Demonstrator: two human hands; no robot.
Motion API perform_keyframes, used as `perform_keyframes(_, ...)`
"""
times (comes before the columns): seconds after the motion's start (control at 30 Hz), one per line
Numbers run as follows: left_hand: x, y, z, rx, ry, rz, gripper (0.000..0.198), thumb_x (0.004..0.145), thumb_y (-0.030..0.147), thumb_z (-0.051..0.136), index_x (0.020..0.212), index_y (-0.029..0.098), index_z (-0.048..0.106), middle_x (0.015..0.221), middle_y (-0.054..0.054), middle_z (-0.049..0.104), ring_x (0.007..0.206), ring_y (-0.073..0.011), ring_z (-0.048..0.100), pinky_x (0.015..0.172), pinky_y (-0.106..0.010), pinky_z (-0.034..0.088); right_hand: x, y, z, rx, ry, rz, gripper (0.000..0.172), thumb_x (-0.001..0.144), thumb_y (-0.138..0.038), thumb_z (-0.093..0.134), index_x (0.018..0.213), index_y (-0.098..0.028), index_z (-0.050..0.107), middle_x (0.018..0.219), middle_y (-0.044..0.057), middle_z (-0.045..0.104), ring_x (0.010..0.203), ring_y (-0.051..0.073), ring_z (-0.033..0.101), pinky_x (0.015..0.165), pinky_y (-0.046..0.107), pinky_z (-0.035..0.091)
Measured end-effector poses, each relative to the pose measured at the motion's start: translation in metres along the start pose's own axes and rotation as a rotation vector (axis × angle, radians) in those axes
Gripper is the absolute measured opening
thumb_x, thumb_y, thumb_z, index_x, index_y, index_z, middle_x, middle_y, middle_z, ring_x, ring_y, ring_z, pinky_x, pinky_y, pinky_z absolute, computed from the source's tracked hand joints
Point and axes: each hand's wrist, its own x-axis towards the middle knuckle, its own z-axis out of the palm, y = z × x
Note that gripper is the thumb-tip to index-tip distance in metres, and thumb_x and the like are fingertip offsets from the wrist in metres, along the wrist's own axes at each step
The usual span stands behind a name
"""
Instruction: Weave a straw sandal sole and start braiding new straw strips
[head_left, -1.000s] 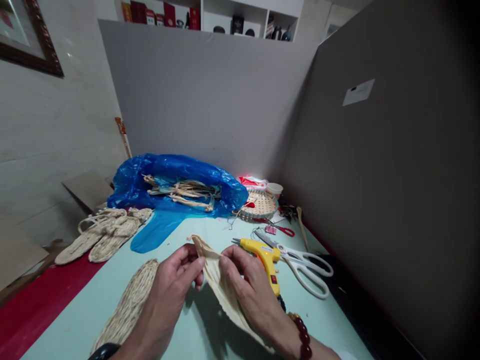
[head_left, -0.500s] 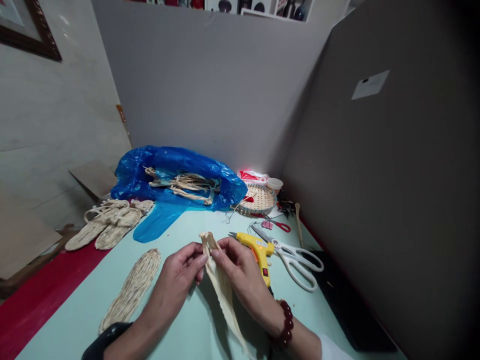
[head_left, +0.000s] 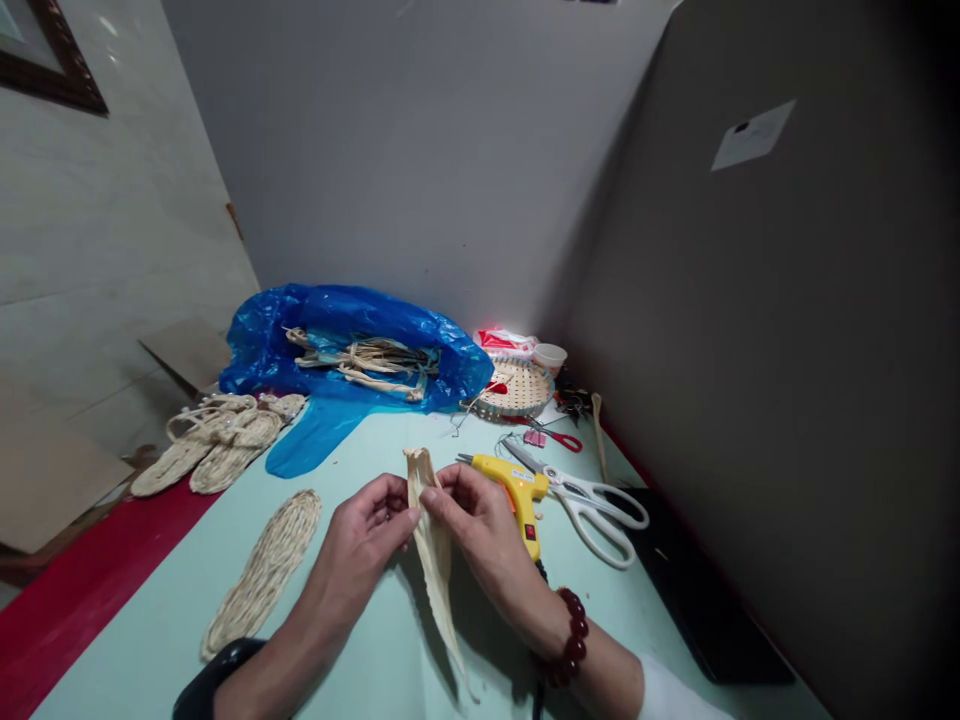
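A long pale strip of dried husk point(head_left: 435, 560) hangs between my hands over the table, its narrow tail pointing down toward me. My left hand point(head_left: 367, 530) pinches its left edge near the top, thumb against fingers. On the opposite edge, my right hand point(head_left: 476, 515) grips it with the thumb on the front face. Just beyond my right hand lies a yellow glue gun point(head_left: 517, 490), partly covered by that hand. White-handled scissors point(head_left: 589, 505) rest open to its right. A woven sole point(head_left: 266, 570) lies flat to the left of my left hand.
Woven slippers point(head_left: 217, 440) sit at the left edge. Behind are a blue plastic bag point(head_left: 352, 310) with dried strands point(head_left: 375, 362), a round basket point(head_left: 517, 388), a cup point(head_left: 550, 357) and red-handled scissors point(head_left: 564, 440). A black flat object point(head_left: 705, 600) lies right.
The tail of the strip has swung left, and its upper part stands more upright between my hands. The camera view has tilted slightly down. Both hands keep their hold.
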Motion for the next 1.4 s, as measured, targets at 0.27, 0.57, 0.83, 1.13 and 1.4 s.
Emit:
perform_keyframes(0.27, 0.000, -0.006, -0.003, -0.052, 0.008, 0.014, 0.022, 0.080, 0.038, 0.068, 0.073, 0.019, 0.059, 0.066, 0.004, 0.054, 0.063, -0.0128, 0.045, 0.060, -0.024, 0.036, -0.001, -0.002, 0.000, 0.060, -0.058, 0.001, 0.022, 0.085, -0.038, 0.064, 0.082, -0.016, 0.060, 0.075, -0.001, 0.058, 0.070, 0.014, 0.052, 0.064, 0.025, 0.039)
perform_keyframes(0.57, -0.006, -0.002, 0.001, -0.286, -0.083, -0.085, 0.016, 0.084, 0.036, 0.064, 0.084, 0.020, 0.061, 0.075, 0.002, 0.059, 0.074, -0.0161, 0.055, 0.072, -0.028, 0.044, -0.001, -0.011, -0.001, 0.203, -0.090, 0.038, 0.024, 0.081, -0.039, 0.067, 0.077, -0.017, 0.058, 0.072, -0.002, 0.054, 0.069, 0.013, 0.048, 0.066, 0.024, 0.039)
perform_keyframes(0.83, -0.005, -0.001, 0.000, -0.338, -0.039, -0.103, 0.016, 0.080, 0.032, 0.072, 0.090, 0.020, 0.067, 0.070, 0.004, 0.060, 0.069, -0.0139, 0.053, 0.070, -0.024, 0.042, -0.001, -0.011, -0.001, 0.219, -0.098, 0.049, 0.025, 0.078, -0.037, 0.072, 0.079, -0.015, 0.061, 0.073, -0.002, 0.055, 0.068, 0.013, 0.048, 0.065, 0.024, 0.036)
perform_keyframes(1.13, -0.007, 0.007, -0.003, -0.503, -0.196, -0.146, 0.014, 0.086, 0.022, 0.064, 0.098, 0.021, 0.070, 0.090, -0.002, 0.067, 0.082, -0.0154, 0.060, 0.078, -0.025, 0.046, -0.002, -0.014, -0.002, 0.412, -0.207, 0.095, 0.019, 0.079, -0.035, 0.070, 0.084, -0.018, 0.063, 0.080, 0.001, 0.061, 0.075, 0.016, 0.056, 0.076, 0.027, 0.043)
perform_keyframes(1.4, -0.006, 0.005, -0.006, -0.550, -0.201, -0.137, 0.010, 0.089, 0.021, 0.060, 0.095, 0.019, 0.069, 0.084, -0.002, 0.064, 0.078, -0.0135, 0.058, 0.078, -0.024, 0.047, 0.003, -0.014, -0.004, 0.459, -0.259, 0.081, 0.022, 0.080, -0.036, 0.071, 0.078, -0.017, 0.060, 0.075, 0.001, 0.060, 0.071, 0.014, 0.054, 0.073, 0.025, 0.042)
